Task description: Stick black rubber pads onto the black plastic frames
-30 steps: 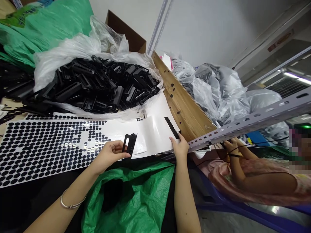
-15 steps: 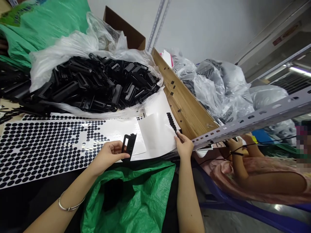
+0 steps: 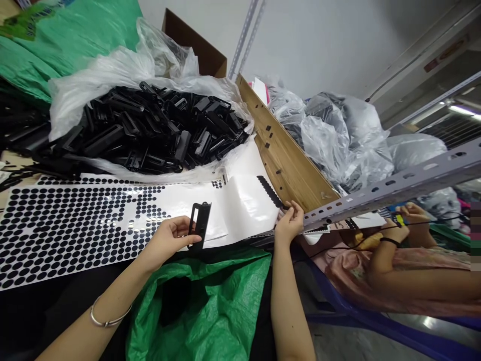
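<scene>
Our L hand [image 3: 171, 236] fingers pinch a blk plastic part [image 3: 203, 221] over near edge of white sheet [image 3: 240, 213], R hand [image 3: 288, 225] fingers pinch what looks like near end of scalloped blk strip [image 3: 269, 190], so we judge slow, low pull best, w/ part steady.

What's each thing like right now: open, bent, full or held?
Left hand: closed on the black frame
Black frame: held roughly upright
Right hand: fingertips by the end of the black strip, grip unclear
White sheet: bent
Dotted sheet: flat, with gaps in its rows
Clear bag: open, full of black parts
Lower green bag: looks open
</scene>
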`<action>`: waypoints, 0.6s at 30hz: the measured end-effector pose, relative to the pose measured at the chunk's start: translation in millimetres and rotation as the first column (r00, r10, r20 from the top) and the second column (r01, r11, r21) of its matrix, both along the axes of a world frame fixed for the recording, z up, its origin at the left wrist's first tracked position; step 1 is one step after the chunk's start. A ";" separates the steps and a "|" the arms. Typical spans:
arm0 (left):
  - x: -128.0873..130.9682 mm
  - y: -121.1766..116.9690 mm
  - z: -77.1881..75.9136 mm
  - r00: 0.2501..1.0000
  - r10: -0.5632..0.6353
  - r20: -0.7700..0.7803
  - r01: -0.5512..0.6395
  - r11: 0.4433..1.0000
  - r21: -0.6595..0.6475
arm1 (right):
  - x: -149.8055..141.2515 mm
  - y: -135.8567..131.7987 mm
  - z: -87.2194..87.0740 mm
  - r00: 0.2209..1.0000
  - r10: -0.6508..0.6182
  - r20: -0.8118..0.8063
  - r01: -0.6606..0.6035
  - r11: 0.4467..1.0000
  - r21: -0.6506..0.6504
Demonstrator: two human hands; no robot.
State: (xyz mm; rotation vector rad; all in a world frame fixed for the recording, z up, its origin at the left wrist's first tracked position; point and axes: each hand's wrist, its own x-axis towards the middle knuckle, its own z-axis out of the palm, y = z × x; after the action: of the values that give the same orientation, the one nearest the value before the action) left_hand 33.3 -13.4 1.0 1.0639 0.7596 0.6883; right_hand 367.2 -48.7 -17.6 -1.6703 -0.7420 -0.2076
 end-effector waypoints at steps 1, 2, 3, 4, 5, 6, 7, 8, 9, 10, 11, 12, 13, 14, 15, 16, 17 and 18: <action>-0.2 0.0 -0.1 1.000 0.004 0.004 -0.004 1.000 -0.002 | -1.9 0.5 2.0 1.000 -0.012 0.011 0.012 1.000 0.022; -0.4 0.1 -0.1 1.000 0.006 0.008 -0.006 1.000 -0.004 | -4.5 0.5 4.8 0.999 -0.033 0.033 0.031 0.998 0.049; -0.7 0.0 0.1 1.000 0.003 0.015 -0.002 1.000 -0.011 | -8.0 0.1 8.1 0.995 -0.064 0.073 0.058 0.995 0.081; -1.0 0.0 0.5 1.000 -0.005 0.026 0.005 1.000 -0.020 | -12.4 -0.7 11.9 0.986 -0.104 0.128 0.089 0.989 0.114; -1.5 -0.2 1.0 0.999 -0.017 0.044 0.019 0.999 -0.031 | -17.5 -1.8 16.0 0.971 -0.145 0.189 0.118 0.982 0.146; -1.9 -0.4 1.6 0.997 -0.032 0.066 0.035 0.999 -0.040 | -22.9 -3.0 19.9 0.951 -0.181 0.249 0.140 0.975 0.173; -2.5 -0.7 2.1 0.995 -0.050 0.088 0.055 0.997 -0.047 | -28.2 -4.0 23.6 0.931 -0.208 0.301 0.154 0.969 0.193; -3.1 -1.1 2.4 0.992 -0.072 0.107 0.077 0.996 -0.052 | -32.8 -4.7 26.9 0.915 -0.222 0.337 0.161 0.967 0.199; -3.7 -1.5 2.6 0.988 -0.097 0.120 0.104 0.993 -0.053 | -36.1 -5.0 29.5 0.911 -0.220 0.349 0.161 0.969 0.189; -4.3 -1.9 2.3 0.984 -0.124 0.129 0.131 0.990 -0.052 | -37.7 -4.7 31.3 0.920 -0.207 0.332 0.159 0.973 0.165; -4.9 -2.3 1.8 0.979 -0.152 0.135 0.160 0.986 -0.049 | -37.4 -3.9 32.3 0.937 -0.188 0.294 0.155 0.979 0.130; -5.4 -2.5 1.0 0.973 -0.178 0.144 0.186 0.981 -0.045 | -35.4 -2.8 32.4 0.957 -0.165 0.240 0.148 0.985 0.089; -5.7 -2.7 0.1 0.967 -0.200 0.156 0.208 0.977 -0.037 | -31.8 -1.5 31.6 0.974 -0.143 0.178 0.135 0.989 0.052; -5.9 -2.7 -0.9 0.962 -0.216 0.168 0.223 0.974 -0.028 | -27.2 -0.4 30.2 0.986 -0.121 0.116 0.119 0.993 0.024; -5.9 -2.6 -1.7 0.958 -0.225 0.177 0.232 0.972 -0.021 | -22.1 0.5 28.2 0.993 -0.102 0.062 0.101 0.995 0.010; -5.7 -2.5 -2.2 0.956 -0.229 0.183 0.236 0.972 -0.017 | -17.0 0.8 25.9 0.997 -0.080 0.018 0.080 0.997 0.007; -5.4 -2.3 -2.4 0.956 -0.229 0.182 0.236 0.972 -0.018 | -12.4 0.6 23.6 0.998 -0.051 -0.024 0.051 0.999 0.010; -4.8 -2.1 -2.2 0.958 -0.226 0.177 0.234 0.972 -0.022 | -8.6 -0.1 21.3 0.997 -0.014 -0.076 0.015 1.000 0.013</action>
State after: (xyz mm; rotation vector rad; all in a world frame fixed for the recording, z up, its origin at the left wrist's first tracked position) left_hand 28.5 -15.5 -1.2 1.0196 0.4890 0.5537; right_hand 358.6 -48.8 3.8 -1.6617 -0.6703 -0.1577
